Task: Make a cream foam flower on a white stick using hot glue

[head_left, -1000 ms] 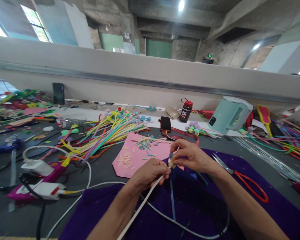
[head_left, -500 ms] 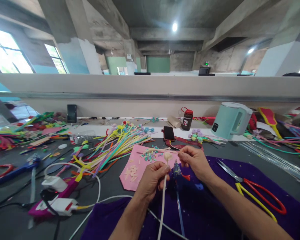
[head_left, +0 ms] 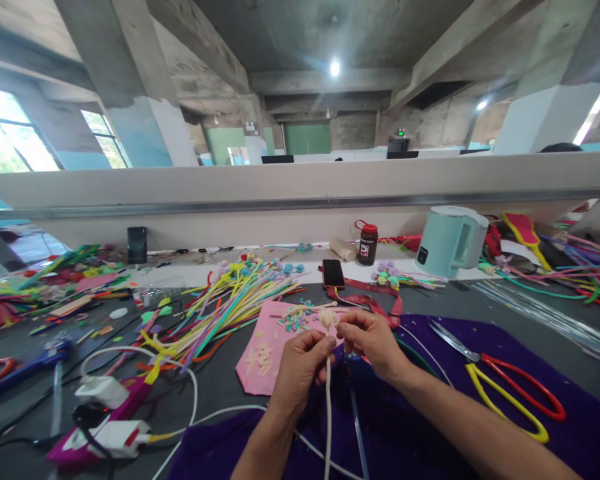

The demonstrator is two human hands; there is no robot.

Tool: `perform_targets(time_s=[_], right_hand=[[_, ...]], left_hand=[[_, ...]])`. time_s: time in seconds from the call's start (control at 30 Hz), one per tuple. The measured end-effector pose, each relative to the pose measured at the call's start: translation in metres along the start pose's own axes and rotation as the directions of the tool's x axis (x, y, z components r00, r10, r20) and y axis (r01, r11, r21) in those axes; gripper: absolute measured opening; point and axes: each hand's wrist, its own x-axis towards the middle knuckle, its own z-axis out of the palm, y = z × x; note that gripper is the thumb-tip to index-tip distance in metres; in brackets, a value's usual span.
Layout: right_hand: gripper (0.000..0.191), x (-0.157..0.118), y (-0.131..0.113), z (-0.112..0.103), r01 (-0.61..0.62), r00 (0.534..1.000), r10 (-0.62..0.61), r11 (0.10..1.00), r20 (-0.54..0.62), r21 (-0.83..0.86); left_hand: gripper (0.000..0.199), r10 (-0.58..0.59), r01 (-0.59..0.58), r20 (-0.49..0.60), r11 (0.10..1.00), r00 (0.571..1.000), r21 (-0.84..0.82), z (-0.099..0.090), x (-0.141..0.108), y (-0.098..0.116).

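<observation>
My left hand (head_left: 306, 363) pinches a cream fuzzy stem (head_left: 329, 413) just below the small cream flower head (head_left: 328, 319) at its top. The stem hangs down toward the bottom edge. My right hand (head_left: 367, 339) has its fingertips pressed together at the right side of the flower head; any small piece between them is too small to make out. Behind my hands lies a pink sheet (head_left: 254, 380) with small cream pieces (head_left: 261, 359) and a pile of teal and purple bits (head_left: 300, 316). A glue gun, mostly hidden, is behind my right hand, over dark purple cloth (head_left: 405, 420).
Red and yellow scissors (head_left: 480, 360) lie open on the cloth at right. Bundled colourful stems (head_left: 230, 307) and a magenta power strip (head_left: 63, 453) are at left. A phone (head_left: 333, 273), bottle (head_left: 368, 245) and mint kettle (head_left: 450, 241) stand or lie farther back.
My right hand has moved left and down to the flower head, from a spot to its right. The view has shifted slightly, and the glue gun's tip is now hidden behind my right hand.
</observation>
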Motion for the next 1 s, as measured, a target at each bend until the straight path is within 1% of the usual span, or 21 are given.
perform_targets(time_s=[0.13, 0.33, 0.47, 0.6, 0.77, 0.9, 1.0], right_hand=[[0.018, 0.0003, 0.0014, -0.0005, 0.000, 1.000, 0.000, 0.999, -0.018, -0.036], [0.018, 0.0010, 0.0027, -0.0005, 0.043, 0.998, -0.047, 0.994, -0.038, -0.097], [0.018, 0.0009, 0.0008, -0.0001, 0.060, 0.997, -0.066, 0.990, -0.045, -0.126], [0.020, 0.0013, 0.0003, -0.0010, 0.055, 0.997, -0.062, 0.987, -0.044, -0.151], [0.022, 0.0019, 0.0008, -0.0019, 0.055, 0.997, -0.064, 0.987, -0.049, -0.153], [0.021, 0.0021, 0.0012, -0.0016, 0.056, 0.996, -0.066, 0.983, -0.053, -0.175], [0.019, 0.0033, 0.0026, -0.0022, 0.076, 0.994, -0.091, 0.972, -0.062, -0.222]], left_hand=[[0.029, 0.016, -0.016, 0.001, 0.999, 1.000, 0.047, -0.0002, -0.0005, 0.0000], [0.031, -0.024, 0.026, -0.024, 0.992, 0.999, 0.120, 0.0018, -0.0008, 0.0015], [0.031, -0.001, 0.008, -0.042, 0.985, 0.999, 0.172, 0.0039, -0.0008, 0.0025], [0.030, 0.002, 0.007, -0.050, 0.982, 0.999, 0.190, 0.0039, 0.0006, 0.0007], [0.030, 0.018, -0.004, -0.055, 0.972, 0.998, 0.237, 0.0027, 0.0019, -0.0018], [0.028, 0.060, -0.040, -0.056, 0.951, 0.997, 0.308, 0.0026, 0.0015, -0.0021], [0.029, 0.058, -0.036, -0.058, 0.944, 0.997, 0.327, 0.0027, 0.0011, -0.0022]])
